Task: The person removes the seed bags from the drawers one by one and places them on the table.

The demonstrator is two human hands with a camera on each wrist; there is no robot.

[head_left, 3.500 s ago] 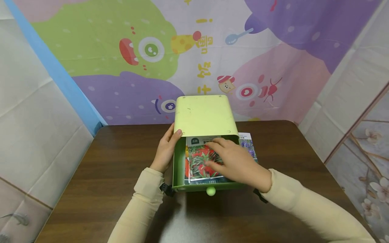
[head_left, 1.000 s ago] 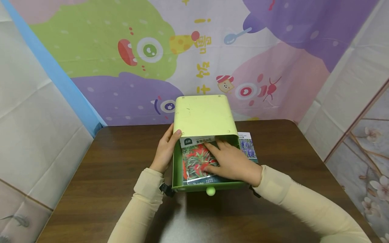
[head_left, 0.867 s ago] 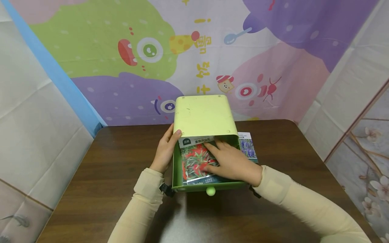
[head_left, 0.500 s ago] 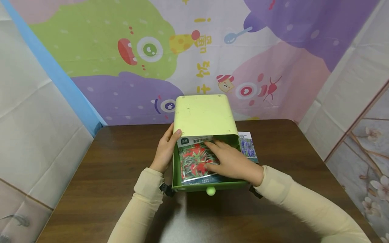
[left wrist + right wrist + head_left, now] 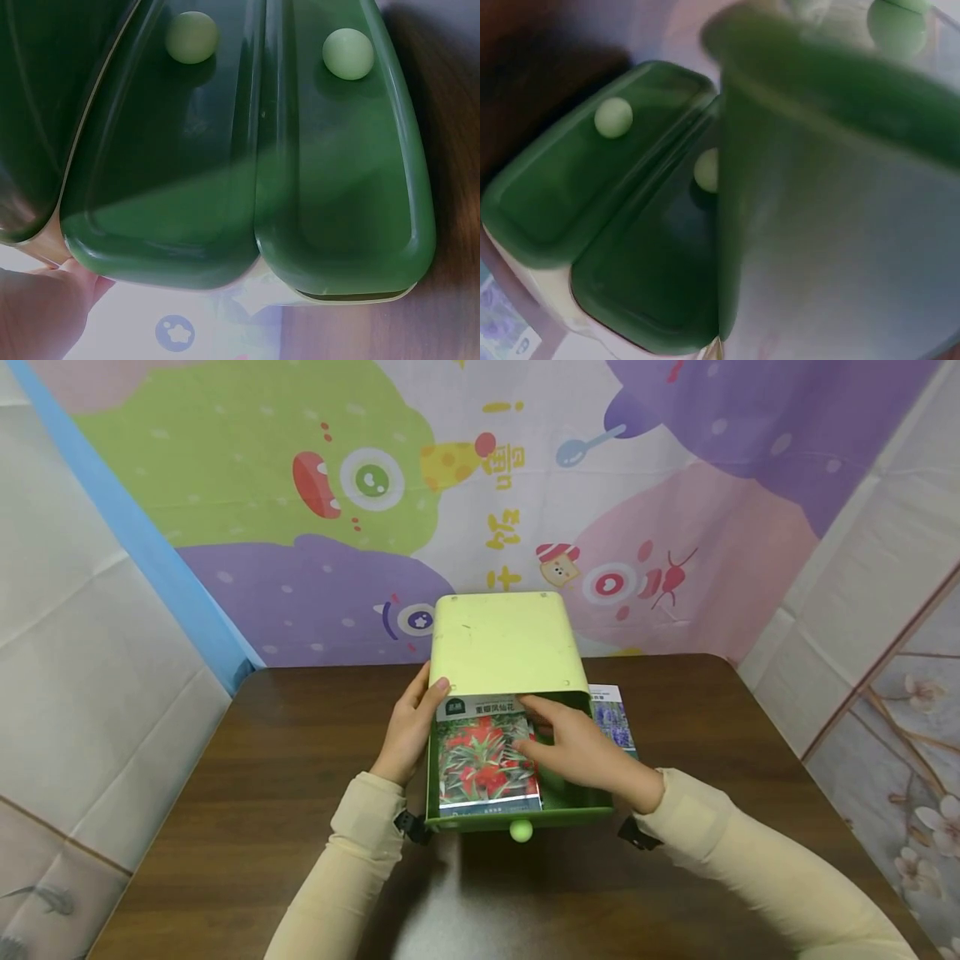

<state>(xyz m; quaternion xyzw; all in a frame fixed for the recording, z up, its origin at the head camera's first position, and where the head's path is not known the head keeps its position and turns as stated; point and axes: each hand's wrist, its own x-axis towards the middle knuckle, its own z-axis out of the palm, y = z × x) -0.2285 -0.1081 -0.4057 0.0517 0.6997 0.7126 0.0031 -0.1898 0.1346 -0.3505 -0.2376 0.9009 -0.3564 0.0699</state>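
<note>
A pale yellow-green drawer cabinet (image 5: 510,643) stands on the table with its top green drawer (image 5: 573,797) pulled out. My left hand (image 5: 408,727) grips the cabinet's left side, the thumb on its front top corner. A seed packet with red flowers (image 5: 487,756) lies flat in the drawer's left part. Over the drawer, my right hand (image 5: 581,747) reaches in from the right, its index finger and thumb at the packet's right edge and its other fingers hidden. Two lower drawers with round knobs, including one knob (image 5: 347,54), are closed in the left wrist view.
Another seed packet with purple flowers (image 5: 613,722) lies on the table right of the cabinet, partly hidden. The brown table (image 5: 300,827) surrounds the cabinet. Behind it hangs a cartoon-printed cloth (image 5: 300,602), close to the table's back edge.
The red-flower packet has slid left and straightened against the drawer's left side. My right hand has lifted from the packet's face to its right edge. The left hand stays put.
</note>
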